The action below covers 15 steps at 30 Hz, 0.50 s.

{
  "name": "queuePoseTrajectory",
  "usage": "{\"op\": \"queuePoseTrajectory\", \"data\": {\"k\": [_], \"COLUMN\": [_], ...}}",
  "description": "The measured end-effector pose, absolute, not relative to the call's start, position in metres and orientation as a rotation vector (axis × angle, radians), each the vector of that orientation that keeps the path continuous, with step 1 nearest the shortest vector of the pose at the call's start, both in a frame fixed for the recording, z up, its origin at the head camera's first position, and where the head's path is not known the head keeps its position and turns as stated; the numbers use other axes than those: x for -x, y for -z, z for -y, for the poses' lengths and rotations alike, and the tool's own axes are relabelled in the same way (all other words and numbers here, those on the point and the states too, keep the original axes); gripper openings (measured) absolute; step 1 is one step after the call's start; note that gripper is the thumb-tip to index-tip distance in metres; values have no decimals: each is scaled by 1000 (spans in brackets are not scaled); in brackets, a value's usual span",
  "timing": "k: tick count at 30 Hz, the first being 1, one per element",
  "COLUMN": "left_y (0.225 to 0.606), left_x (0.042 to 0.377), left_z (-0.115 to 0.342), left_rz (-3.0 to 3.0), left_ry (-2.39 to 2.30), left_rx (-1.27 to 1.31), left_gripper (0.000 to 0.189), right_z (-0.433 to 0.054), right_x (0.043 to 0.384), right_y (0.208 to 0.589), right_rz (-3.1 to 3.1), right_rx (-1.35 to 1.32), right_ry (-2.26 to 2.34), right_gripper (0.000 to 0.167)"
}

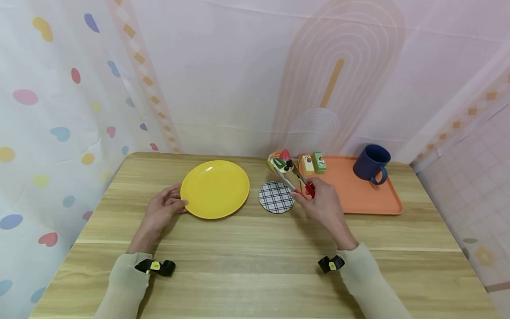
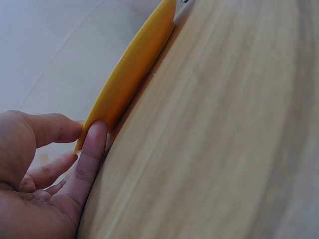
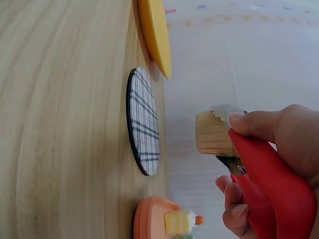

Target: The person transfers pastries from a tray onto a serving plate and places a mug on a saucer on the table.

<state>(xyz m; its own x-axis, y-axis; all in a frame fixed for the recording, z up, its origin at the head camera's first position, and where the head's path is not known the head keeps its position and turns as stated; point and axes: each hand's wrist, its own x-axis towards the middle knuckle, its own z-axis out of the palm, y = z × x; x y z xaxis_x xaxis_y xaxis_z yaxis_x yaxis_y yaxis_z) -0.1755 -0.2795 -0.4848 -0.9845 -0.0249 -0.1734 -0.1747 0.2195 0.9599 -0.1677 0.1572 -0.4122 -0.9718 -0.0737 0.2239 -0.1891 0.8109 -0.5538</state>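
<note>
On the left, my left hand (image 1: 161, 212) holds the near-left rim of a yellow plate (image 1: 215, 189) between thumb and fingers. The left wrist view shows the thumb (image 2: 92, 154) against the plate's edge. My right hand (image 1: 322, 201) grips red-handled tongs (image 3: 269, 184). Their metal tips pinch a small toy fruit tart (image 1: 282, 162), topped with a strawberry and green and dark fruit pieces. The tart is up in the air, behind a round plaid coaster (image 1: 276, 197) in the head view. Its pale, ridged side faces the right wrist camera.
An orange tray (image 1: 366, 199) lies on the right of the wooden table (image 1: 239, 266). It carries a dark blue mug (image 1: 370, 163) and two small toy cakes, one yellow (image 1: 307, 165) and one green (image 1: 319, 163). A patterned curtain (image 1: 223, 79) hangs behind the table.
</note>
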Motion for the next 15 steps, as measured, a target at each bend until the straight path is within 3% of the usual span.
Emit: {"op": "queuePoseTrajectory", "data": {"k": [15], "left_y": [485], "left_x": [175], "left_z": [279], "left_rz": [-2364], "left_ry": [-1886], "left_rx": [179], "left_gripper": [71], "right_z": [-135], "right_x": [170], "right_y": [413], "right_rz": [2816], "right_rx": [-267], "right_ry": [-900], "right_gripper": [43]}}
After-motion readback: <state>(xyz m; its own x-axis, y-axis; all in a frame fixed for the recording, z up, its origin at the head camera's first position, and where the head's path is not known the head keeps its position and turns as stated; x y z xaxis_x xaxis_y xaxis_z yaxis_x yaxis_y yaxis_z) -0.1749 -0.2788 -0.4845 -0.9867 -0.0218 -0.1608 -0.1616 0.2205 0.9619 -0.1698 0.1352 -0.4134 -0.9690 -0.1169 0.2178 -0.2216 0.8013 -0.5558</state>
